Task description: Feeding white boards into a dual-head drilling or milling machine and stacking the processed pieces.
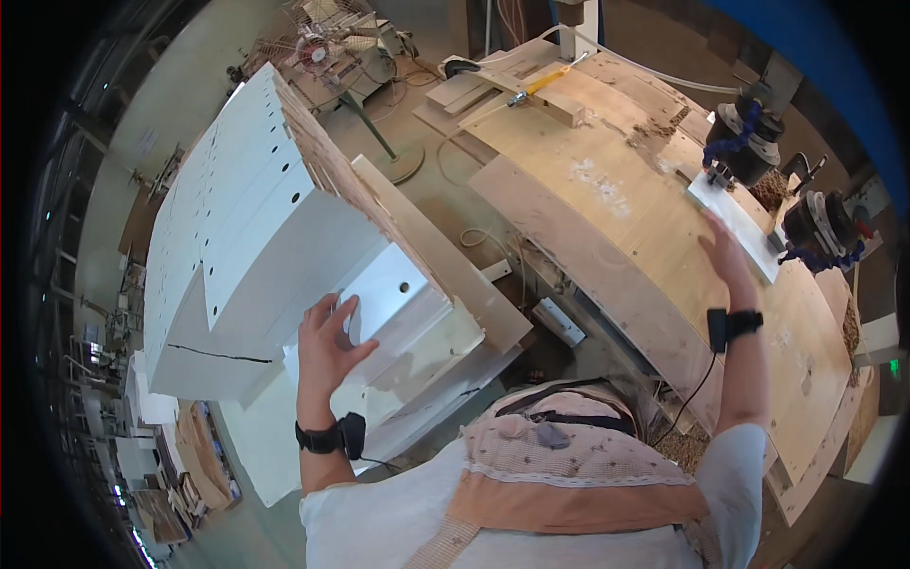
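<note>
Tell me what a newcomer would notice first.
The stack of white boards on the left, dotted with holes, stands out first, with the left hand at its near end. On the right, two dark machine heads sit by a white panel on a wooden table, the right hand beside it.

The broad, pale plywood counter [664,294] lies open across its middle; at its right, two black cylindrical machine heads [742,152] crowd the white rectangular board [744,237]. At left, a tall stack of white drilled panels [232,204] blocks low passage.
</note>
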Motion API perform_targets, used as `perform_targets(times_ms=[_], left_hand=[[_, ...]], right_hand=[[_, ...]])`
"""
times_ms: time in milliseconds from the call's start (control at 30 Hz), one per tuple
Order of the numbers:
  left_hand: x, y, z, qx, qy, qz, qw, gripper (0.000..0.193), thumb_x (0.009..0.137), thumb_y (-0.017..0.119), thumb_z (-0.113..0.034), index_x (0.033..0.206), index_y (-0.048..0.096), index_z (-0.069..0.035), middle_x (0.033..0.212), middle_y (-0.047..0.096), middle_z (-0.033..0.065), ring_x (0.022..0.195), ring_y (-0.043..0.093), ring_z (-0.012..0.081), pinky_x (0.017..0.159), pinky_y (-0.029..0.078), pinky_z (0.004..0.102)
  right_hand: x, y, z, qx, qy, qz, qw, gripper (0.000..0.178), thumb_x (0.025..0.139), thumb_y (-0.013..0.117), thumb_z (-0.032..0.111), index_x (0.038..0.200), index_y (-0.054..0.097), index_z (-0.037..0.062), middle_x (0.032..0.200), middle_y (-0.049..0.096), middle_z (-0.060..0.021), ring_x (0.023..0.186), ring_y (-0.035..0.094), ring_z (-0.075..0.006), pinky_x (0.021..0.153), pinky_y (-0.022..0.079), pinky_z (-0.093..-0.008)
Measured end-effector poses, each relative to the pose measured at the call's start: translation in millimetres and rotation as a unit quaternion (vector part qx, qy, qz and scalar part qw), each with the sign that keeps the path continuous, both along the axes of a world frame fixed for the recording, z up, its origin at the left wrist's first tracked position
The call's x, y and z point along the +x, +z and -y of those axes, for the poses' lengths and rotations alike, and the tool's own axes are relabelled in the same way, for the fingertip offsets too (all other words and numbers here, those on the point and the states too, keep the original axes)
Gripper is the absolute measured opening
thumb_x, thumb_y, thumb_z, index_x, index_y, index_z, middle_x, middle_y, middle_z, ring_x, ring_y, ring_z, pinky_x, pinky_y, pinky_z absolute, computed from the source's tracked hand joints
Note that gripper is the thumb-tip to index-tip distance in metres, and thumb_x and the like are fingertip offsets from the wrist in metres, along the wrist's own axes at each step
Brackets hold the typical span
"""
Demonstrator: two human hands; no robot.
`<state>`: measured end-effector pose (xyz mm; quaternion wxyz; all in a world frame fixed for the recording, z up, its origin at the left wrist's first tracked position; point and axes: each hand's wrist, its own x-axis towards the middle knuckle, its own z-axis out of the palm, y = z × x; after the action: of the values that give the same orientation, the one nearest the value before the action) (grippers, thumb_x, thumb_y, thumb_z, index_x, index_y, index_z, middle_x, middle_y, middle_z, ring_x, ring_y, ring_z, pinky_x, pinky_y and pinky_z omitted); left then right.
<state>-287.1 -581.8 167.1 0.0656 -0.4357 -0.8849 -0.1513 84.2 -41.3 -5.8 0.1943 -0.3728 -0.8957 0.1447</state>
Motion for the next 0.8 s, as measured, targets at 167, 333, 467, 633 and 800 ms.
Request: perform_targets(times_ms=[167,333,467,633,800], left_hand=[[-26,-12,-1,0.024,0.010,-0.054,0.998,0.060,0.056,0.084,-0.012,0.114,0.067,-0.009,0.113,0.057,0.0142,0.104,0.053,0.0342,0.089,0.045,0.0433],[-25,-7,-7,-0.061,0.045,-0.112,0.991,0.064,0.058,0.082,-0.007,0.119,0.062,-0.008,0.110,0.055,0.0143,0.100,0.053,0.0342,0.087,0.045,0.0437],[21,4,-75,0.041,-0.045,-0.127,0.990,0.061,0.063,0.080,-0.007,0.121,0.061,-0.008,0.107,0.055,0.0137,0.099,0.053,0.0325,0.088,0.044,0.0429],[94,1,-198,0.053,-0.347,0.033,0.936,0.047,0.069,0.078,-0.009,0.113,0.063,-0.006,0.099,0.057,0.0117,0.096,0.054,0.0297,0.084,0.046,0.0396],[175,-2,-273,-0.024,-0.509,0.006,0.860,0.047,0.070,0.078,-0.012,0.114,0.064,-0.006,0.098,0.061,0.0125,0.093,0.058,0.0298,0.081,0.047,0.0381]], right_hand=[[46,83,138,-0.015,0.006,-0.151,0.988,0.031,0.085,0.064,0.006,0.115,0.062,0.0034,0.118,0.065,-0.0119,0.112,0.059,-0.0280,0.097,0.044,-0.0353],[246,52,229,0.043,-0.355,-0.398,0.845,0.018,0.095,0.056,0.009,0.109,0.064,-0.0012,0.107,0.068,-0.0118,0.100,0.064,-0.0176,0.087,0.050,-0.0286],[341,0,348,0.183,-0.613,-0.416,0.646,0.020,0.098,0.052,0.019,0.099,0.061,0.0005,0.078,0.062,-0.0032,0.067,0.054,-0.0104,0.064,0.047,-0.0245],[430,-243,560,-0.279,-0.721,0.100,0.626,0.093,0.062,0.086,0.033,0.135,0.041,-0.0015,0.131,0.050,-0.0280,0.124,0.046,-0.0419,0.104,0.039,-0.0446],[357,-272,602,-0.430,-0.759,0.089,0.481,0.118,0.050,0.091,0.028,0.143,0.022,0.0068,0.135,0.046,-0.0234,0.127,0.043,-0.0374,0.106,0.037,-0.0447]])
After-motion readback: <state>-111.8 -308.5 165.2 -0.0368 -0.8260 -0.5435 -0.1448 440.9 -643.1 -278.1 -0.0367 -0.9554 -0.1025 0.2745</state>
